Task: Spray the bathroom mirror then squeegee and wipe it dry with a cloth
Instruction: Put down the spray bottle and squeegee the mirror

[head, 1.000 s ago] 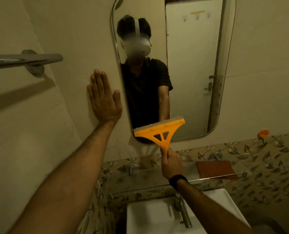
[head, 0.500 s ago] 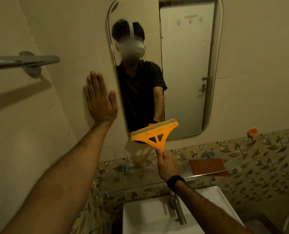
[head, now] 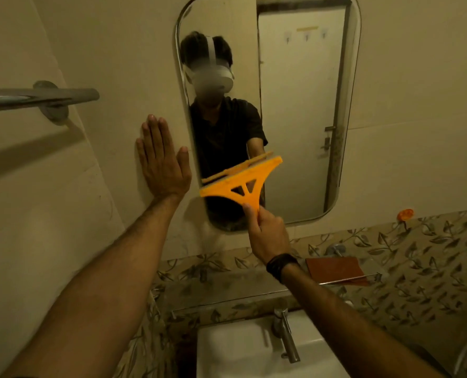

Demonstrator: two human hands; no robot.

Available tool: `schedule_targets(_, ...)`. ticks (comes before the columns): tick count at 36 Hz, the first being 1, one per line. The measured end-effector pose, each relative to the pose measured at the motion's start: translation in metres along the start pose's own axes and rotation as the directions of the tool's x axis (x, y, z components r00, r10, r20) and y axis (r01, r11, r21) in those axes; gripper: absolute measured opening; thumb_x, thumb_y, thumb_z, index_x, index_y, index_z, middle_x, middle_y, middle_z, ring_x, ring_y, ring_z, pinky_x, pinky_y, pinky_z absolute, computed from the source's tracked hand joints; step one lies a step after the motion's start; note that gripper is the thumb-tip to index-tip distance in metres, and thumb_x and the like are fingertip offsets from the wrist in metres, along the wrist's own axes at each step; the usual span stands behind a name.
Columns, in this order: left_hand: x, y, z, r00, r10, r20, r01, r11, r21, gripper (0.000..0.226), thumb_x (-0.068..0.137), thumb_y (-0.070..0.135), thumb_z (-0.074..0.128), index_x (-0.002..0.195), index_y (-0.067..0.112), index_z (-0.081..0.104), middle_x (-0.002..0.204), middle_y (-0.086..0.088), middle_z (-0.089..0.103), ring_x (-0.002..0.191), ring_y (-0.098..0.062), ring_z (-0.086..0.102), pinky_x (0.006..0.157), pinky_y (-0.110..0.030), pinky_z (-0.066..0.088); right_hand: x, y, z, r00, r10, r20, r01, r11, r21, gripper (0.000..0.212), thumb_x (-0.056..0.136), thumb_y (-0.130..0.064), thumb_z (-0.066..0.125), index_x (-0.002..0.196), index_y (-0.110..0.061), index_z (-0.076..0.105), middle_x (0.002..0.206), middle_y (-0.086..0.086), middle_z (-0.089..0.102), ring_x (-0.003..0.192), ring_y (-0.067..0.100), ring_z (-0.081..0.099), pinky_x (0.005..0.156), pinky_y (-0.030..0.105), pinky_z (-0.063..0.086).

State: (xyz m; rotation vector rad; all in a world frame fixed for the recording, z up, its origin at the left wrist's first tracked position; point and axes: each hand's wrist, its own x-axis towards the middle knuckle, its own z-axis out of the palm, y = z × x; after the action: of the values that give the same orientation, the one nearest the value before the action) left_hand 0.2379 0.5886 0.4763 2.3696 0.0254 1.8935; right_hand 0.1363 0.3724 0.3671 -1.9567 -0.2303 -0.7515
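1. Mirror [head: 303, 110] hangs on the pale wall [head: 123, 45] above the sink [head: 240, 347]; it is tall with rounded corners and reflects a door and the person in a dark shirt.
2. The squeegee [head: 240, 184] is orange and sits against the lower left part of the mirror, its blade edge tilted, right end higher than left. Its reflection shows just above the blade.
3. The right hand [head: 268, 236] is closed around the squeegee's handle from below, thumb up along it. A dark band [head: 281, 264] circles that wrist.
4. The left hand [head: 162, 162] lies flat on the wall just beside the mirror's left edge, fingers straight and together, holding nothing.
5. A metal bar [head: 38, 96] juts from the wall at upper left, well apart from the mirror.
6. Below the mirror runs a glass shelf [head: 227, 287] in front of leaf-patterned tiles [head: 431, 255]. A brown cloth [head: 333, 268] lies on the shelf's right part, right of the wrist.
7. A tap [head: 287, 336] stands at the sink's back edge, under the right forearm.
8. A small orange thing [head: 405, 214] sticks on the wall right of the mirror's bottom corner; what it is cannot be told.
9. Both forearms cross the lower view and hide parts of the shelf and tiles.
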Motion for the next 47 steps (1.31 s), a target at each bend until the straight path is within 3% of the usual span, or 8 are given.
schedule_targets(12, -0.001, -0.001, -0.001, 1.000, -0.002, 0.012, 0.002, 1.000, 0.006, 0.068, 0.107, 0.044, 0.025, 0.163, 0.007, 0.012, 0.170, -0.016, 0.016, 0.159, -0.029, 0.013, 0.130, -0.042, 0.005, -0.042, 0.054, 0.016, 0.985, 0.123, 0.121, -0.113, 0.990, -0.087, 0.059, 0.096, -0.070, 0.021, 0.060, -0.026, 0.036, 0.051, -0.007, 0.033, 0.044, 0.008, 0.029, 0.048, 0.031, 0.024)
schedule_targets(22, -0.002, 0.000, -0.004, 0.998, -0.004, 0.057, 0.005, 1.000, -0.017, 0.069, 0.107, 0.044, 0.025, 0.163, 0.007, 0.010, 0.171, -0.017, 0.015, 0.159, -0.030, 0.011, 0.129, -0.046, 0.006, -0.074, 0.062, 0.010, 0.939, 0.306, 0.156, -0.273, 0.941, -0.199, 0.065, 0.092, -0.073, 0.021, 0.055, -0.021, 0.035, 0.051, -0.005, 0.036, 0.048, 0.013, 0.036, 0.052, 0.033, 0.027)
schedule_targets(27, -0.001, 0.002, -0.010, 0.993, -0.012, 0.120, 0.016, 1.000, -0.026, 0.069, 0.107, 0.043, 0.026, 0.164, 0.007, 0.007, 0.171, -0.017, 0.011, 0.159, -0.030, 0.009, 0.129, -0.049, 0.007, -0.048, 0.032, -0.004, 0.980, 0.196, 0.033, -0.196, 0.981, 0.009, 0.059, 0.092, -0.076, 0.023, 0.059, -0.030, 0.038, 0.051, -0.008, 0.034, 0.045, 0.008, 0.032, 0.048, 0.028, 0.023)
schedule_targets(31, -0.002, 0.003, -0.018, 0.985, -0.007, 0.172, 0.014, 0.999, -0.039, 0.071, 0.107, 0.044, 0.025, 0.164, 0.007, 0.007, 0.172, -0.016, 0.008, 0.160, -0.030, 0.007, 0.129, -0.053, 0.008, 0.001, -0.007, -0.025, 0.992, 0.121, -0.046, -0.117, 0.990, 0.083, 0.058, 0.095, -0.073, 0.029, 0.066, -0.029, 0.055, 0.051, -0.010, 0.047, 0.049, 0.004, 0.046, 0.044, 0.017, 0.024)
schedule_targets(34, 0.007, 0.004, -0.024, 0.984, 0.003, 0.180, 0.008, 0.998, -0.064, 0.070, 0.106, 0.044, 0.025, 0.164, 0.009, 0.006, 0.173, -0.013, 0.005, 0.160, -0.027, 0.004, 0.129, -0.054, 0.006, 0.042, -0.037, -0.042, 0.991, 0.106, -0.078, -0.096, 0.988, 0.121, 0.057, 0.098, -0.066, 0.034, 0.062, -0.026, 0.053, 0.050, -0.013, 0.051, 0.048, -0.003, 0.049, 0.044, 0.016, 0.025)
schedule_targets(39, 0.053, 0.019, -0.034, 0.989, 0.015, 0.145, 0.003, 0.992, -0.127, 0.065, 0.107, 0.040, 0.023, 0.165, 0.015, 0.006, 0.173, -0.009, 0.003, 0.161, -0.024, 0.002, 0.130, -0.052, 0.004, 0.094, -0.077, -0.063, 0.994, 0.067, -0.086, -0.051, 0.984, 0.172, 0.055, 0.099, -0.063, 0.035, 0.069, -0.025, 0.060, 0.056, -0.017, 0.059, 0.051, -0.002, 0.054, 0.050, 0.022, 0.032)
schedule_targets(43, 0.098, 0.033, -0.042, 0.996, -0.007, 0.084, 0.023, 0.980, -0.197, 0.063, 0.107, 0.040, 0.019, 0.165, 0.017, 0.012, 0.173, -0.010, 0.007, 0.160, -0.024, 0.006, 0.130, -0.050, 0.008, 0.129, -0.101, -0.073, 0.992, 0.057, -0.110, -0.032, 0.976, 0.213, 0.058, 0.098, -0.066, 0.034, 0.101, -0.021, 0.070, 0.089, -0.002, 0.071, 0.085, 0.017, 0.068, 0.070, 0.034, 0.053)
schedule_targets(47, 0.137, 0.039, -0.039, 0.998, 0.036, 0.060, -0.024, 0.981, -0.192, 0.062, 0.107, 0.041, 0.018, 0.165, 0.019, 0.015, 0.173, -0.008, 0.007, 0.161, -0.024, 0.006, 0.129, -0.049, 0.006, 0.159, -0.125, -0.084, 0.992, 0.022, -0.127, 0.010, 0.969, 0.247, 0.060, 0.098, -0.065, 0.035, 0.087, -0.018, 0.071, 0.083, 0.003, 0.073, 0.080, 0.022, 0.070, 0.076, 0.045, 0.059)
